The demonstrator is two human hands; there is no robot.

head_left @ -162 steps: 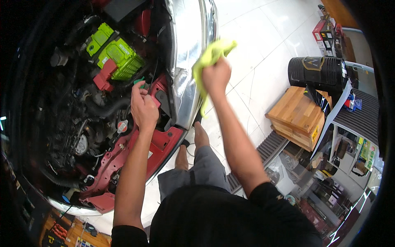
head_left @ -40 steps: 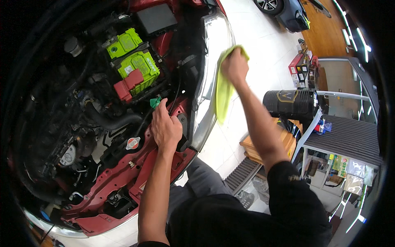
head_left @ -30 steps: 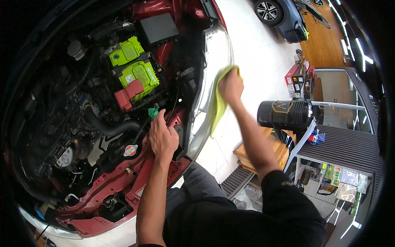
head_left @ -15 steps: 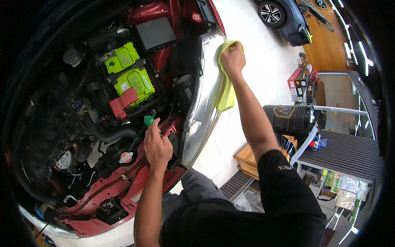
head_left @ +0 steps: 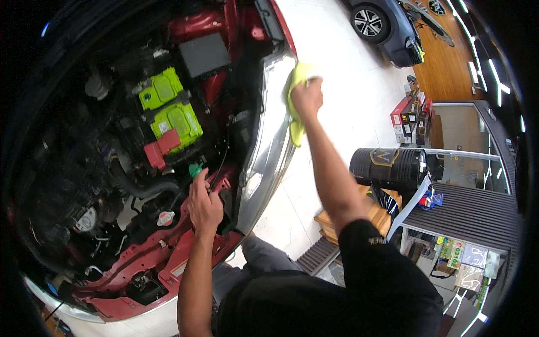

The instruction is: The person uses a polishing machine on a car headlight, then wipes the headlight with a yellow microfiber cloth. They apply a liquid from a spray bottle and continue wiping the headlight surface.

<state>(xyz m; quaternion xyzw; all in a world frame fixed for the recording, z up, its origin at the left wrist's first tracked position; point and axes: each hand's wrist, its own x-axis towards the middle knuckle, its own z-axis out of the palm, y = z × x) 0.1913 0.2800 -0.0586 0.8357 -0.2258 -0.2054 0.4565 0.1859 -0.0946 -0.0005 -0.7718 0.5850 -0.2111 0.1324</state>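
My right hand [head_left: 307, 98] is closed around a yellow-green cloth [head_left: 296, 121] and presses it to the outer edge of a long clear headlight [head_left: 264, 140]. Part of the cloth hangs down along the lens. On the left, my left hand [head_left: 205, 209] rests at the red front panel [head_left: 184, 247] of the open engine bay. Its fingers are stretched out, with the fingertips beside a small green cap [head_left: 195, 169]; whether they touch it I cannot tell.
Inside the bay sit a bright green battery [head_left: 177, 124] with a red terminal cover [head_left: 161, 148], a black box [head_left: 205, 55] and a radiator cap [head_left: 165, 218]. To the right are a black drum [head_left: 387, 167], a wooden crate [head_left: 331, 222], stacked boxes [head_left: 409, 118] and a grey-blue car [head_left: 387, 33].
My right hand has slid the cloth a little nearer to me along the headlight edge. The whole view has shifted slightly. My left hand stays by the green cap.
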